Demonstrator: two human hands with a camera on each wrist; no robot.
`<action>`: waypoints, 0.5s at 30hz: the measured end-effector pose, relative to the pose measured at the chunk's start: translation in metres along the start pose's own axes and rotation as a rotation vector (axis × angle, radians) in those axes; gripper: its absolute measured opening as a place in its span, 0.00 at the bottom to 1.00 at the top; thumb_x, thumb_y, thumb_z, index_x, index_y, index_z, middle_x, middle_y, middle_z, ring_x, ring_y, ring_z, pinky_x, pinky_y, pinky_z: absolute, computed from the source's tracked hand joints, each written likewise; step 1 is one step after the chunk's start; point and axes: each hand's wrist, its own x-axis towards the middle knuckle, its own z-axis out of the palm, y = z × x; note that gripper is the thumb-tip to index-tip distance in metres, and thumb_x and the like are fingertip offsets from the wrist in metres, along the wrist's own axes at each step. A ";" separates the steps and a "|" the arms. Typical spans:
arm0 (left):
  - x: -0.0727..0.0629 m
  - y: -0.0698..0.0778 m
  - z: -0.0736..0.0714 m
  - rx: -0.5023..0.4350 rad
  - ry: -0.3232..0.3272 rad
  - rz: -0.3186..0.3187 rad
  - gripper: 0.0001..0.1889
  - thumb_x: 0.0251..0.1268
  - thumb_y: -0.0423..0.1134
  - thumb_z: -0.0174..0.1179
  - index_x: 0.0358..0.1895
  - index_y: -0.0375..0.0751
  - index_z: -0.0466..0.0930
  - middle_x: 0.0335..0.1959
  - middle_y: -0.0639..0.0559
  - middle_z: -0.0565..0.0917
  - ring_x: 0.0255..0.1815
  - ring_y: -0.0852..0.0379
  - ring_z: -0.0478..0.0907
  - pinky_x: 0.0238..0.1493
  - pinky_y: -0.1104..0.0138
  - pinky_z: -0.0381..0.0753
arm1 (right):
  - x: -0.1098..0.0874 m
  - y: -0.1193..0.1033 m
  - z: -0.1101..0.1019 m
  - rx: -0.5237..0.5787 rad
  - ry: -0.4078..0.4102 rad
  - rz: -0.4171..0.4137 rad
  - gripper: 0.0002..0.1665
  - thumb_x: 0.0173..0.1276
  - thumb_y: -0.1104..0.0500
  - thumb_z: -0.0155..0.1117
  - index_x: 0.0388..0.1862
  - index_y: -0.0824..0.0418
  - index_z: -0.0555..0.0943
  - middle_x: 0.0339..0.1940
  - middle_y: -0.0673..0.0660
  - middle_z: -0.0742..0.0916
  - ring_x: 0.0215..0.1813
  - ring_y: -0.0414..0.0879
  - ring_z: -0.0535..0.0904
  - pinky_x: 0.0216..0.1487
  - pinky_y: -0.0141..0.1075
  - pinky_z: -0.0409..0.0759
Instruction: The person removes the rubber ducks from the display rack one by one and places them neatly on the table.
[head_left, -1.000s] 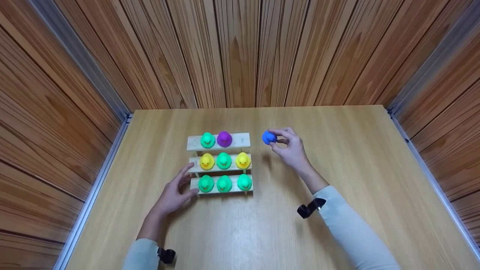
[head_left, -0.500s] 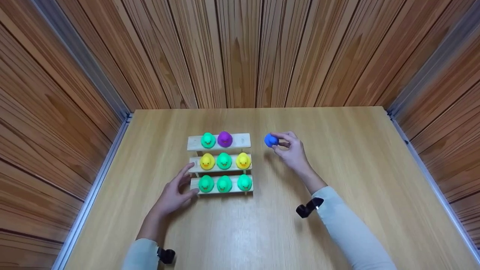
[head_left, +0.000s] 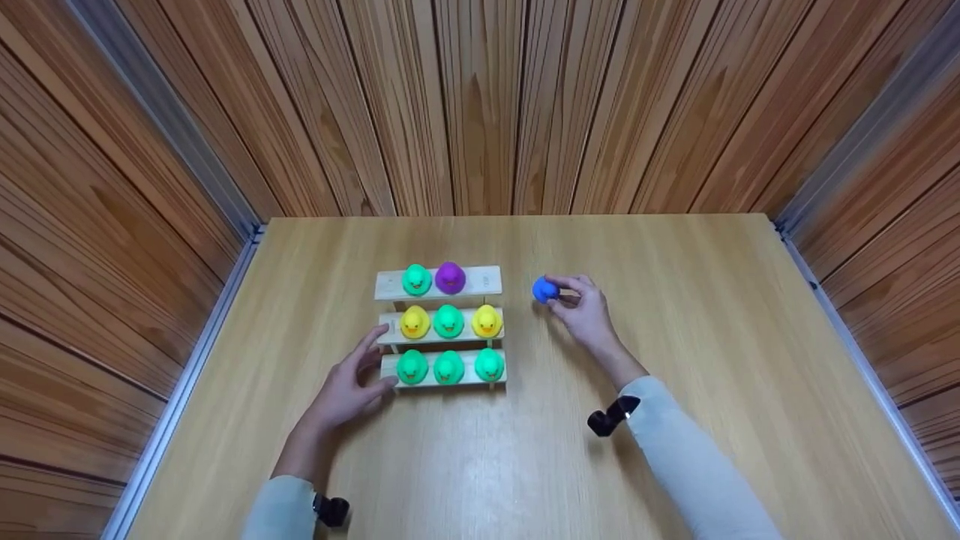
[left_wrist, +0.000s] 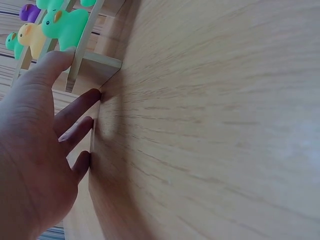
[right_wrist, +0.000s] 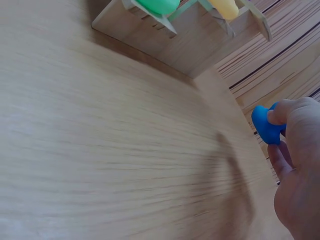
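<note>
A three-tier wooden rack (head_left: 386, 286) stands on the table with small rubber ducks on it. The top tier carries a green duck (head_left: 416, 280) and a purple duck (head_left: 450, 278), with bare shelf at its right end. Yellow, green and yellow ducks line the middle tier; three green ones are on the bottom. My left hand (head_left: 349, 388) rests against the rack's left side, thumb at the bottom shelf's end (left_wrist: 80, 62), fingers spread loosely. To the right of the rack, my right hand (head_left: 589, 313) pinches a blue rubber duck (right_wrist: 265, 124) between thumb and fingers, above the table.
The wooden table (head_left: 675, 315) extends around the rack. Wood-panelled walls (head_left: 480, 105) rise behind and on both sides, with metal rails (head_left: 202, 352) along the side edges. Black wrist cameras (head_left: 613, 416) are strapped at both sleeves.
My right hand has drawn slightly toward me and to the right with the blue duck, which has turned a little. The left hand and the rack stay put.
</note>
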 end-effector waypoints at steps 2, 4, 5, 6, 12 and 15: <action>-0.001 0.001 -0.001 0.000 -0.001 0.005 0.48 0.78 0.46 0.74 0.91 0.75 0.55 0.92 0.43 0.66 0.92 0.34 0.66 0.91 0.36 0.64 | 0.000 0.003 0.002 0.002 0.009 0.001 0.25 0.77 0.75 0.70 0.71 0.69 0.85 0.66 0.70 0.81 0.78 0.67 0.81 0.79 0.50 0.85; -0.001 0.001 -0.001 0.001 -0.002 0.012 0.48 0.79 0.46 0.74 0.91 0.72 0.55 0.92 0.42 0.67 0.92 0.34 0.66 0.91 0.35 0.64 | 0.001 0.005 0.004 0.005 0.015 0.001 0.25 0.76 0.76 0.70 0.70 0.70 0.86 0.64 0.71 0.81 0.77 0.68 0.82 0.76 0.46 0.86; -0.001 0.001 -0.001 0.000 -0.004 0.015 0.47 0.79 0.45 0.74 0.92 0.72 0.55 0.92 0.41 0.66 0.92 0.33 0.66 0.91 0.35 0.63 | 0.001 0.006 0.005 0.007 0.016 0.001 0.25 0.76 0.77 0.70 0.70 0.70 0.86 0.64 0.71 0.81 0.77 0.69 0.82 0.75 0.45 0.87; -0.001 0.001 -0.001 -0.002 -0.004 0.016 0.47 0.79 0.46 0.73 0.92 0.72 0.55 0.92 0.42 0.66 0.92 0.33 0.65 0.91 0.35 0.63 | 0.001 0.007 0.005 0.003 0.017 0.005 0.25 0.76 0.77 0.70 0.70 0.69 0.86 0.63 0.71 0.81 0.77 0.69 0.83 0.75 0.44 0.87; 0.000 0.001 -0.002 -0.014 -0.015 0.014 0.47 0.80 0.45 0.73 0.92 0.71 0.54 0.93 0.42 0.63 0.93 0.33 0.63 0.91 0.34 0.63 | 0.000 0.013 0.007 -0.045 0.015 0.026 0.25 0.77 0.76 0.69 0.71 0.68 0.86 0.65 0.71 0.82 0.76 0.69 0.84 0.77 0.50 0.86; 0.000 0.001 -0.002 -0.028 -0.019 0.009 0.48 0.80 0.43 0.73 0.92 0.71 0.53 0.94 0.43 0.61 0.94 0.33 0.62 0.92 0.35 0.62 | 0.000 0.017 0.008 -0.049 0.013 0.029 0.25 0.77 0.76 0.69 0.70 0.69 0.86 0.65 0.71 0.83 0.75 0.69 0.85 0.78 0.53 0.85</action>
